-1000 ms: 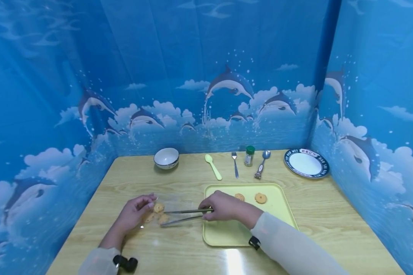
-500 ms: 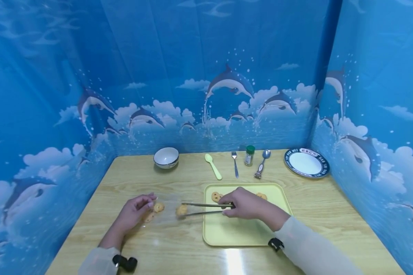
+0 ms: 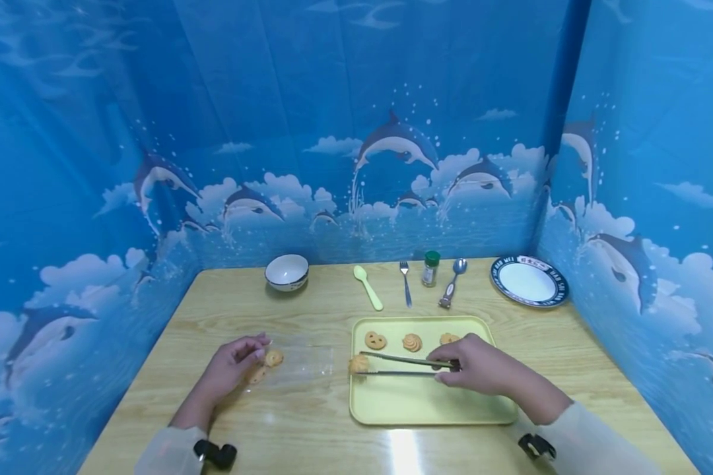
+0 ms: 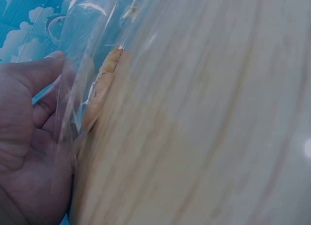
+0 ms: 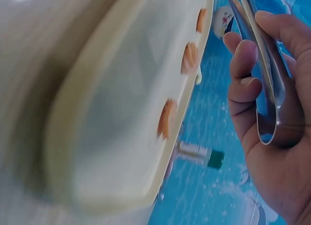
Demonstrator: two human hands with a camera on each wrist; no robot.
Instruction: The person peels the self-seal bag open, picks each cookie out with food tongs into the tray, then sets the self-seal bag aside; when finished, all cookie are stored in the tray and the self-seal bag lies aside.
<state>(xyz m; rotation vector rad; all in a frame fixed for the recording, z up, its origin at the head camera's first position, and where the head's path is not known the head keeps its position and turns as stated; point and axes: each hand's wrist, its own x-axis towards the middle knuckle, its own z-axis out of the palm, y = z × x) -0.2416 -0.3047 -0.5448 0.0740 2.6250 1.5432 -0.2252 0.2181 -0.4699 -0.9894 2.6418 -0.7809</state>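
Note:
My left hand [image 3: 233, 369] pinches the edge of a clear plastic bag [image 3: 309, 363] lying on the table. Inside the bag, close to the fingers, are a round cookie [image 3: 274, 358] and another cookie [image 3: 257, 375] partly behind the hand. In my right hand [image 3: 475, 366] are metal tongs [image 5: 284, 103], squeezed between thumb and fingers. The tips of the tongs hold a swirled cookie [image 3: 358, 364] over the left rim of the yellow tray [image 3: 428, 409]. Along the tray's far side lie a pretzel-shaped cookie [image 3: 375, 340], a swirl cookie [image 3: 412, 342] and a third cookie [image 3: 449, 338], partly covered by the right hand.
Behind the tray are a pale green spoon [image 3: 368, 288], a fork [image 3: 406, 284], a green-capped jar [image 3: 430, 269] and a metal spoon [image 3: 452, 284]. A white bowl [image 3: 287, 273] stands back left, a dark-rimmed plate [image 3: 529, 282] back right. Blue dolphin-print curtains enclose the table.
My right hand has moved right with the tongs, carrying one cookie out of the bag to the tray's left rim. The left hand stays in place at the bag.

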